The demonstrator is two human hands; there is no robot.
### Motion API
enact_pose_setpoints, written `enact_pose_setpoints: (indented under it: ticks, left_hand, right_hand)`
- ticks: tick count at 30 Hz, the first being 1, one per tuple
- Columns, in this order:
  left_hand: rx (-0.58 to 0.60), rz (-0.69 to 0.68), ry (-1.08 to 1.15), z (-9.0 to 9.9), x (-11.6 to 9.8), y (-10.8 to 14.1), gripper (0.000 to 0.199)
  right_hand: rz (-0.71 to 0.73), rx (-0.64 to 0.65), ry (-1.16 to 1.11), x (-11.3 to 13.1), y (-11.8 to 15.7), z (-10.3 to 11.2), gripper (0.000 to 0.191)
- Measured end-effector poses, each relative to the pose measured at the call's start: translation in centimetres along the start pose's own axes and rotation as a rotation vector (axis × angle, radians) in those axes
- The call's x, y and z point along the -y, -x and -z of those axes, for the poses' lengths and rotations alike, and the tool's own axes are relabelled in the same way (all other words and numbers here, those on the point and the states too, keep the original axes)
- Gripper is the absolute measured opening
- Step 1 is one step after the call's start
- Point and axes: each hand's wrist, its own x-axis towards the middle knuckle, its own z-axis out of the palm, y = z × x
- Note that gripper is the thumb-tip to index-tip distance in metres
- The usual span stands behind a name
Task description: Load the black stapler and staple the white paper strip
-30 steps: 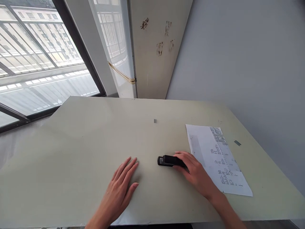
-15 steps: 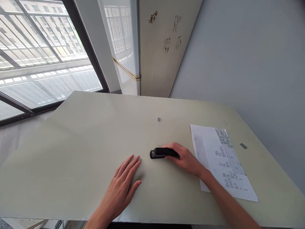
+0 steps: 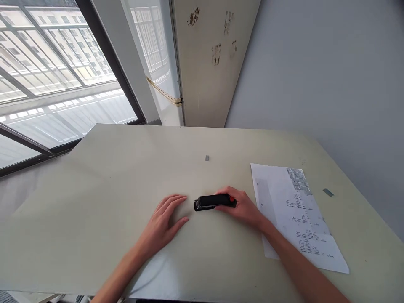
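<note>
A black stapler point(image 3: 212, 201) with a small red patch at its rear lies along the tabletop in the middle of the head view. Wrapped round its back end from the right is my right hand point(image 3: 241, 207). My left hand point(image 3: 166, 221) is just left of the stapler's front, fingers stretched toward it and thumb apart, with a small gap between. Under my right forearm lies a printed sheet of paper point(image 3: 271, 210). Beyond the stapler is a small grey strip of staples point(image 3: 207, 158). Another grey staple strip point(image 3: 328, 192) lies right of the paper.
The pale table point(image 3: 78, 210) fills the lower view. A fridge point(image 3: 205, 92) with rusty marks stands behind its far edge, beside a grey wall point(image 3: 315, 63). A dark-framed window point(image 3: 110, 54) is at the left.
My left hand has lifted slightly and turned, its fingers now pointing toward the stapler. The stapler has shifted a little left and tilted in my right hand, showing its red part.
</note>
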Motion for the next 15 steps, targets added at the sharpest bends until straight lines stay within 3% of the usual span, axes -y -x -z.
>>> enact_pose_setpoints:
  ticks: [7, 12, 15]
  left_hand:
    - [0.051, -0.222, 0.100, -2.2, 0.8, -7.7, 0.031]
    - [0.032, -0.220, 0.194, -2.2, 1.5, -9.2, 0.019]
    - [-0.011, -0.219, 0.202, -2.3, 1.7, -8.8, 0.017]
  right_hand:
    - [-0.002, -0.048, -0.028, 0.1, -0.2, -0.3, 0.028]
    - [-0.022, -0.114, -0.199, 0.1, -0.2, 0.0, 0.036]
    - [-0.050, -0.165, -0.294, -0.1, -0.2, 0.0, 0.028]
